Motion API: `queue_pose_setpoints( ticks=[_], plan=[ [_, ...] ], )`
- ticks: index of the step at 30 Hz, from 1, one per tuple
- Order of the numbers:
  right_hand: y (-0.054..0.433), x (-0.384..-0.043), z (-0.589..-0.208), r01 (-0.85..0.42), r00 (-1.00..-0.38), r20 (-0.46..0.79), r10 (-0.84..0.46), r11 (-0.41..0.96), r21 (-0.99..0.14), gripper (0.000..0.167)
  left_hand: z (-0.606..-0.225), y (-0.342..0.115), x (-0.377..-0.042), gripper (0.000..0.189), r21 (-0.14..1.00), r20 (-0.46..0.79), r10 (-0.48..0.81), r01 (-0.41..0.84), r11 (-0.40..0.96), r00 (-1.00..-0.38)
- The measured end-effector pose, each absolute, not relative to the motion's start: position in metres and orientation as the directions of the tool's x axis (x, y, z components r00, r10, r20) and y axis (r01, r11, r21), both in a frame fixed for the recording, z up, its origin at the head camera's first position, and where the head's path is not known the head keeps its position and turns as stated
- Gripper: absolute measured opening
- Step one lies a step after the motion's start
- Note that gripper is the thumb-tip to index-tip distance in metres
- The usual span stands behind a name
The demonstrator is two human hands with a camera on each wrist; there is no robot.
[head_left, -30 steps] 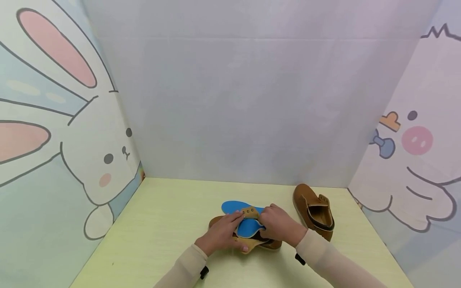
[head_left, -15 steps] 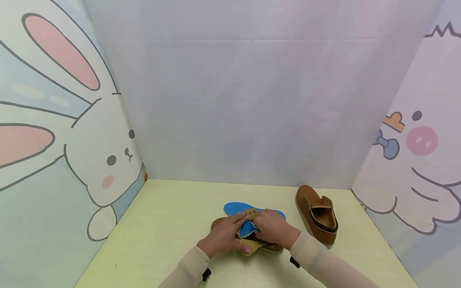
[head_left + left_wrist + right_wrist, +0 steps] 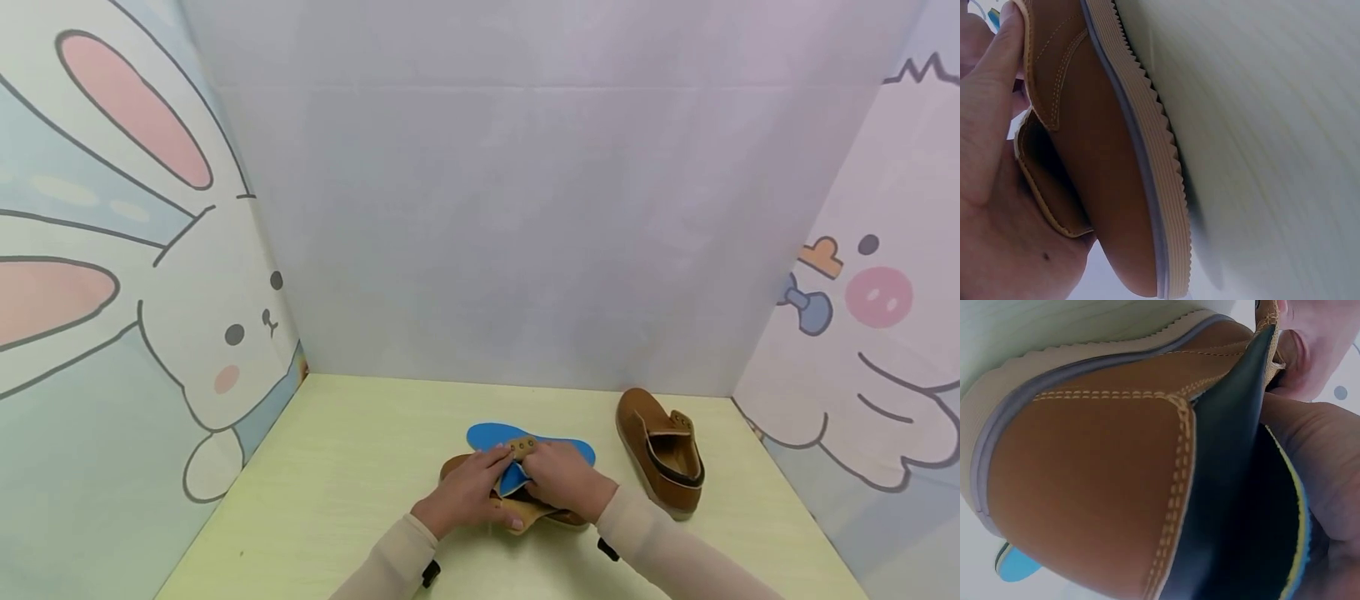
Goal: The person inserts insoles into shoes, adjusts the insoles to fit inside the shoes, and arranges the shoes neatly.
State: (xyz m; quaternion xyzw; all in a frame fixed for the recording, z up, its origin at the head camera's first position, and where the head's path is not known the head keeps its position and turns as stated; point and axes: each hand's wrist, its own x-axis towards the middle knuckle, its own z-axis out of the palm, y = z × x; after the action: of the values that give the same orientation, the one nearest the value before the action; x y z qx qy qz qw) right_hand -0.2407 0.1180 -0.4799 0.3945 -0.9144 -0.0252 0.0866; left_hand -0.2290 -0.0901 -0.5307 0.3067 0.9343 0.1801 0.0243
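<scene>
work area, head view: a grey-white back wall [image 3: 480, 225] is flanked by a left panel [image 3: 82, 450] printed with a rabbit and a right panel [image 3: 892, 367] printed with a chick-like figure; before them lies a pale yellow-green table [image 3: 337, 483]. the near brown shoe [image 3: 1110, 150] rests sole down on the table, toe to the left. the second brown shoe [image 3: 645, 433] sits apart to the right, toe toward the wall. the loose blue insole [image 3: 495, 432] lies just beyond the near shoe, partly hidden. left hand [image 3: 467, 486]: clamped on the near shoe across its opening, thumb at the near flap. right hand [image 3: 562, 473]: fingers curled on the held blue insole [image 3: 512, 480], which is bent and partly inside the opening. three eyelets [image 3: 522, 445] mark the far flap.
</scene>
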Motion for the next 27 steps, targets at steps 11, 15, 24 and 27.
queue_pose_setpoints(
  ticks=[11,15,24,27],
  plan=[
    [0.112,-0.243,-0.488,-0.715,-0.67,0.141,-0.728,0.685,0.138,0.022,-0.53,-0.089,-0.228,0.108,0.348,0.061,0.592,0.573,0.742,-0.804],
    [0.111,-0.243,-0.491,-0.714,-0.664,0.157,-0.731,0.682,0.159,0.021,-0.53,-0.089,-0.228,0.108,0.35,0.06,0.589,0.569,0.744,-0.806],
    [0.11,-0.246,-0.497,-0.726,-0.643,0.186,-0.743,0.669,0.161,0.018,-0.531,-0.089,-0.229,0.109,0.349,0.059,0.587,0.567,0.746,-0.808],
    [0.11,-0.247,-0.499,-0.725,-0.642,0.191,-0.742,0.669,0.164,0.019,-0.531,-0.089,-0.229,0.109,0.346,0.064,0.588,0.57,0.745,-0.807]
  ],
)
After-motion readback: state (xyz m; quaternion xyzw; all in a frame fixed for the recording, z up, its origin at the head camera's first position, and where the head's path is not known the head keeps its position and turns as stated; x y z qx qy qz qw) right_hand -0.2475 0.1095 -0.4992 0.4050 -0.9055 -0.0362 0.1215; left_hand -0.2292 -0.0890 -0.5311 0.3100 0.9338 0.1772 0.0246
